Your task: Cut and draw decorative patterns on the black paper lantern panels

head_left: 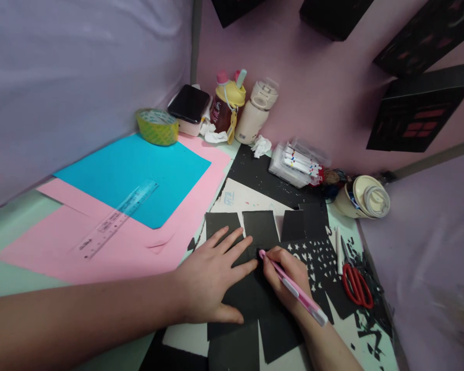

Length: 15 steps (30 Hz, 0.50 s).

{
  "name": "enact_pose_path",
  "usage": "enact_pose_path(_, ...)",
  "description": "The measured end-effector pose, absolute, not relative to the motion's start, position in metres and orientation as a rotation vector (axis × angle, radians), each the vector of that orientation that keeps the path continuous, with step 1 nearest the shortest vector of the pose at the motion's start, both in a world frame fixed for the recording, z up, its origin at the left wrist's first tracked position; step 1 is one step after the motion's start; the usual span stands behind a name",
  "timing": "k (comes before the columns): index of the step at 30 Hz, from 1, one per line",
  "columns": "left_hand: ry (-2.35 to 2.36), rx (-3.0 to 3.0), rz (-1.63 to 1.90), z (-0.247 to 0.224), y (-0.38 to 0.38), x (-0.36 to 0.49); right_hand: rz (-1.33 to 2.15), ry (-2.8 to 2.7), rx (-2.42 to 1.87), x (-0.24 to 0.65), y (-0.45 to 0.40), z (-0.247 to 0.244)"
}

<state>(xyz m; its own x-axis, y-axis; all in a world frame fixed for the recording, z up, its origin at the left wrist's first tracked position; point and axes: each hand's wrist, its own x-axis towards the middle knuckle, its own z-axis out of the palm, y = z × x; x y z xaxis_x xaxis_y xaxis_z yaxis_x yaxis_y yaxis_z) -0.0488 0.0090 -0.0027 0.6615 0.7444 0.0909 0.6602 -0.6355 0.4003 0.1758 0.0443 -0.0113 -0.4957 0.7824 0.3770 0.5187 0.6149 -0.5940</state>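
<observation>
Spread flat, my left hand (214, 278) presses on a sheet of black card (251, 304) with flaps cut along its edges. Just to its right, my right hand (290, 275) is closed around a slim pink pen-shaped tool (299, 294) with a whitish clip end. The tool leans back toward my wrist, and its lower end meets the card beside my left fingertips. Its very tip is too small to make out. Small cut-out stars and hearts (313, 257) show on black paper to the right of my right hand.
Red-handled scissors (358, 286) lie at the right among black scraps. A clear ruler (118, 219) rests across blue (139, 175) and pink sheets (112, 252) at the left. Yellow tape (157, 127), a phone (189, 103), bottles (253, 113) and a marker case (297, 164) line the back.
</observation>
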Motion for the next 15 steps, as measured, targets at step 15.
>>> enact_pose_path(15,1.122,2.539,0.341,-0.0019,0.0089,-0.0481,0.531,-2.245,-0.998,0.1766,0.0455,-0.0127)
